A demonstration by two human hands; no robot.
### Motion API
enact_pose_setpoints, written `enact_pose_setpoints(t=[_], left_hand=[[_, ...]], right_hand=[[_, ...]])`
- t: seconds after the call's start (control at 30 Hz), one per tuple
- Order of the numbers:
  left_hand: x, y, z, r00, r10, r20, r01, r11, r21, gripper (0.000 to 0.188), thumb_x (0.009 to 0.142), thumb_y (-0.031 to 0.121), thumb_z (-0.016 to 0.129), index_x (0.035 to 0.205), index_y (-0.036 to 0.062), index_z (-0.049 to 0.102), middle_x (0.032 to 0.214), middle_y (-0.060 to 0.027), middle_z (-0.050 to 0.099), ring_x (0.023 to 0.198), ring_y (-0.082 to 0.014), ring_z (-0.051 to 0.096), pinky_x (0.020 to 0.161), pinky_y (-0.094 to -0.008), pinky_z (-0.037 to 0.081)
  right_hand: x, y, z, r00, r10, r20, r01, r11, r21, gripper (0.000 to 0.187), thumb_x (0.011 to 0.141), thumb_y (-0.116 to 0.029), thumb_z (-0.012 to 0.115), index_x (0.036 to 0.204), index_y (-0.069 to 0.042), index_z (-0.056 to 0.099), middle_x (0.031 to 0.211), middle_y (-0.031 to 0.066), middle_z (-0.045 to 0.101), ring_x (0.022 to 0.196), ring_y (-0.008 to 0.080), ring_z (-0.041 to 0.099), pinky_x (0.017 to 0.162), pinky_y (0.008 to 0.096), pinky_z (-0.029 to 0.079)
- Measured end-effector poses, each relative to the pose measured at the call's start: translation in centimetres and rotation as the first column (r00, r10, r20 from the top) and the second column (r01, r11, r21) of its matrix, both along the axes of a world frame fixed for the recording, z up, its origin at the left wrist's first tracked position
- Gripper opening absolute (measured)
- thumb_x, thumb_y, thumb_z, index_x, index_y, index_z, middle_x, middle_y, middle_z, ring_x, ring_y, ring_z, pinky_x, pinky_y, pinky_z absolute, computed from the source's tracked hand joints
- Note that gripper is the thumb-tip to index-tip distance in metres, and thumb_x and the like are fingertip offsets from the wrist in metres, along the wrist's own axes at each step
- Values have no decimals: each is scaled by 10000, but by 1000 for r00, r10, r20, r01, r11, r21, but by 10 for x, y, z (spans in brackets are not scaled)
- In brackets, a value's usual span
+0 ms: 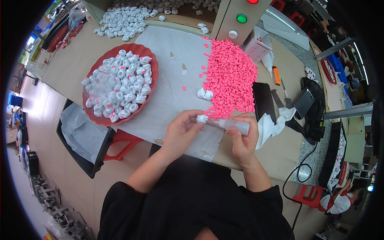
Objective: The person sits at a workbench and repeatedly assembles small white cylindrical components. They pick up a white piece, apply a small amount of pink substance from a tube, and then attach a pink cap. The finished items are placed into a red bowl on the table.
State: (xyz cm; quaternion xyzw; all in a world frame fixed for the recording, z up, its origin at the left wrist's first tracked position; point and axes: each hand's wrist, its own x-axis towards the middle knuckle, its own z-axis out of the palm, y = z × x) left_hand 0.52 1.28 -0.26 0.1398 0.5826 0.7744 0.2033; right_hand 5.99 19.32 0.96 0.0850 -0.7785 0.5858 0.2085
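Observation:
Between the fingertips of my left hand is a small white rounded piece. My right hand grips a translucent squeeze bottle, its thin tip pointing left at the white piece; whether they touch I cannot tell. Just beyond my hands lies a wide heap of small pink pieces. Two more white pieces rest at the heap's left edge. To the left stands a red scalloped bowl full of white pieces, several with pink parts on them.
A pile of white pieces lies at the back left, beside a post with a green button. On the right are a white box, an orange lighter, a dark phone and crumpled tissue. A black tray sits below the table's left edge.

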Motion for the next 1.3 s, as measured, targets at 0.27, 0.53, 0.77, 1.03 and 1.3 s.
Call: enact_pose_setpoints(t=[0.27, 0.53, 0.77, 1.03, 1.3], left_hand=[[0, 2, -1, 1000, 4, -27, -4, 1000, 17, 287, 857, -6, 520, 1136, -33, 462, 998, -68, 564, 879, -111, 542, 778, -242, 456], [0, 2, -2, 1000, -1, -7, 1, 1000, 22, 282, 856, -9, 523, 1131, -33, 464, 997, -73, 567, 881, -112, 545, 778, -243, 459], [1, 1, -1, 999, 10, 34, -10, 1000, 16, 288, 836, -29, 529, 1119, -35, 478, 943, -66, 564, 836, -100, 558, 754, -228, 459], [0, 2, 1, 999, 20, 46, -21, 1000, 11, 284, 832, -17, 546, 1109, -34, 486, 912, -58, 566, 811, -93, 563, 732, -215, 458], [1, 1, -1, 998, 38, 41, -38, 999, -4, 282, 831, -21, 544, 1105, -38, 482, 942, -76, 576, 815, -101, 567, 737, -222, 461]], right_hand=[[0, -3, 2, 1000, -8, 9, 9, 999, -53, 235, 827, -75, 576, 992, 14, 436, 924, 133, 504, 797, 174, 505, 689, 268, 430], [0, -6, 0, 999, -33, -30, 31, 997, -65, 253, 805, -55, 604, 990, 13, 446, 912, 133, 528, 789, 186, 505, 686, 273, 416], [-1, -5, 0, 987, -33, -156, 50, 993, 106, 290, 778, -37, 632, 997, 8, 449, 905, 139, 529, 767, 207, 513, 658, 282, 425], [-1, -6, 3, 977, -53, -205, 90, 981, 174, 305, 761, -60, 660, 988, 9, 470, 891, 147, 546, 765, 235, 528, 655, 293, 436], [-3, -3, 2, 968, -58, -243, 112, 970, 215, 301, 755, -63, 666, 981, 10, 480, 880, 149, 542, 738, 237, 533, 638, 296, 437]])
